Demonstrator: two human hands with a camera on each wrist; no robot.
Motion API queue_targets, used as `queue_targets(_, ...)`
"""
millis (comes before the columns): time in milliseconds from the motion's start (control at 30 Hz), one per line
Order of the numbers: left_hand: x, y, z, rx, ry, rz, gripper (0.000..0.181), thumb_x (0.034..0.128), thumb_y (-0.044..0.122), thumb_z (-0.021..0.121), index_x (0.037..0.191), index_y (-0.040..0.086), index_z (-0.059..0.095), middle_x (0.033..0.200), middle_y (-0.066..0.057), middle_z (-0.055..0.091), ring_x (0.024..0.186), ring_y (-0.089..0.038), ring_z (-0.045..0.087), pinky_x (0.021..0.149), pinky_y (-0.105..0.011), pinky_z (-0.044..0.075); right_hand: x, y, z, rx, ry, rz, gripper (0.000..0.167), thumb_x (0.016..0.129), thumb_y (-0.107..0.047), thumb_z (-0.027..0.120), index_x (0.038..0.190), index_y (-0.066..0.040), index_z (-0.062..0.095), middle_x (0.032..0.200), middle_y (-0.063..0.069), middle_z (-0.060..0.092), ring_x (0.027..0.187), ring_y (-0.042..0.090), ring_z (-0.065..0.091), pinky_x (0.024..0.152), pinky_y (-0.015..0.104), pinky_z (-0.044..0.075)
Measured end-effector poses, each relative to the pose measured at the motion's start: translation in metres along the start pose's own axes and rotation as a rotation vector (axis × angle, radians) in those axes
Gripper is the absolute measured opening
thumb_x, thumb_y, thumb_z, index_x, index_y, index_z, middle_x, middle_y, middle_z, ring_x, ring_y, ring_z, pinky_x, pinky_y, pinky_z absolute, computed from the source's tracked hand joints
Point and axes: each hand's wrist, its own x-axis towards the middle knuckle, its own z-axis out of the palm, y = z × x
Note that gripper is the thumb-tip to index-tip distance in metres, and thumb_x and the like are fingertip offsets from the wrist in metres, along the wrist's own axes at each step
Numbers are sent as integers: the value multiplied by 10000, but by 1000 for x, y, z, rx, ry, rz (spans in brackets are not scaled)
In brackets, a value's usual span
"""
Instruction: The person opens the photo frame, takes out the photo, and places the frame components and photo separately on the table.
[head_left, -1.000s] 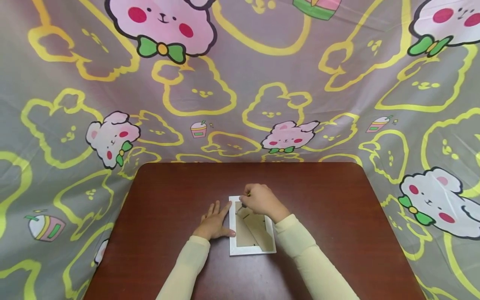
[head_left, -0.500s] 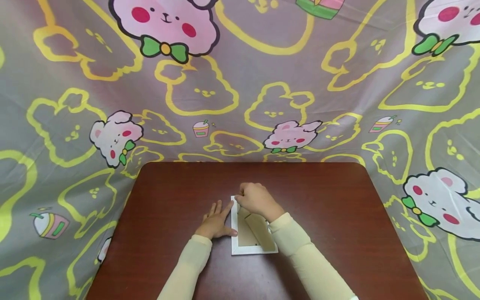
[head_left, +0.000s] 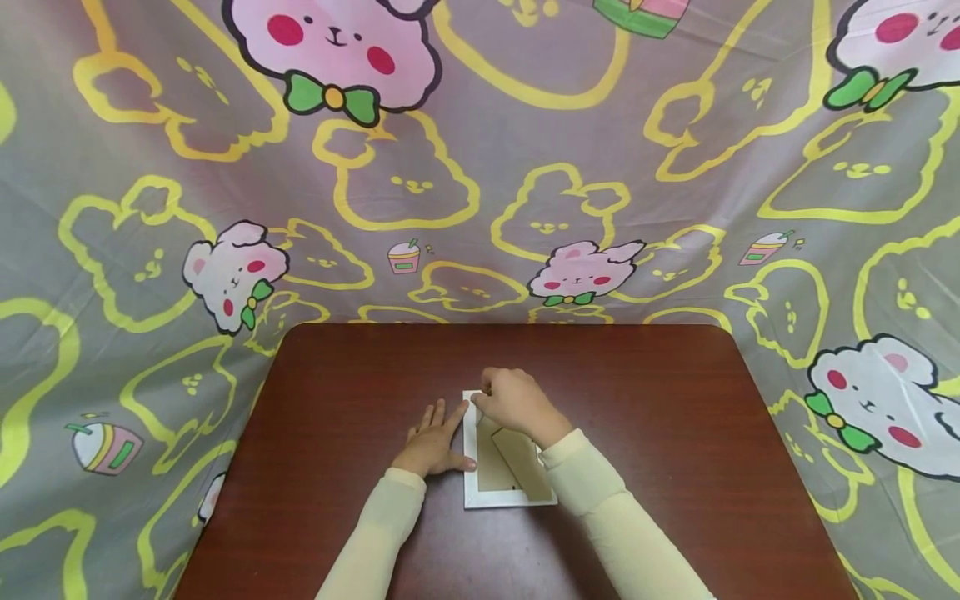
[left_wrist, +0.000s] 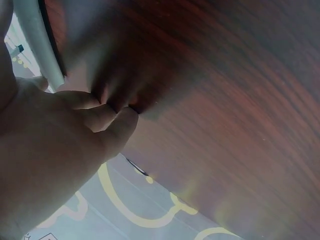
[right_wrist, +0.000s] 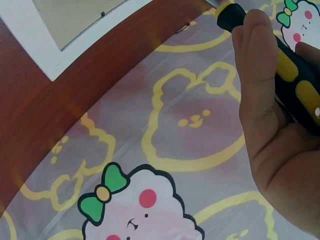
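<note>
A white picture frame lies back up on the brown table, its backing board showing with a slanted stand flap on it. My left hand rests at the frame's left side, fingers spread, with thumb and index finger touching the white border. In the left wrist view, the fingers of my left hand reach down to the tabletop. My right hand is over the upper part of the frame. It grips a screwdriver with a black and yellow handle; its tip is hidden in the head view.
The dark red-brown table spreads around the frame. A grey curtain with yellow outlines and cartoon animals hangs behind the table and along both sides.
My right hand has shifted slightly left across the frame's top, hiding the screwdriver shaft seen a second ago. The left hand keeps its place on the border.
</note>
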Motion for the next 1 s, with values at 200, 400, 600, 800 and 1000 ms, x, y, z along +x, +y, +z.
queue_targets(200,-2,0,0,14,-1,-7,1125,743,511,856,1629,228,223,1637,-285,98,1498,-466,74,1099,-692,202,-14,6,1,8,31,-38,192,927,-235,705,811,-112,612,645,-37,558,577,129,488,569,323,435)
queue_targets(400,0,0,0,16,6,-9,1132,733,518,861,1627,235,228,1636,-285,112,1497,-467,83,1095,-700,202,-26,12,6,-30,105,-68,196,934,-276,715,853,-107,657,683,-36,638,593,151,553,600,353,480)
queue_targets(600,0,0,2,22,12,-12,1150,719,545,858,1628,245,222,1639,-276,114,1497,-462,96,1091,-699,214,-38,14,6,-27,171,-70,134,917,-217,711,852,-116,654,652,-40,610,600,178,549,592,383,471)
queue_targets(800,1,0,3,21,11,-11,1141,724,539,857,1627,239,227,1642,-270,110,1501,-452,90,1100,-689,208,-50,22,10,-16,200,-70,82,867,-131,739,907,-103,673,704,-29,631,613,160,540,588,373,465)
queue_targets(1000,2,-2,3,36,10,-9,1132,739,539,848,1630,239,217,1646,-263,102,1504,-445,84,1107,-677,206,-64,28,22,-73,239,-73,163,821,-49,746,967,-72,677,821,63,624,697,263,625,604,456,502)
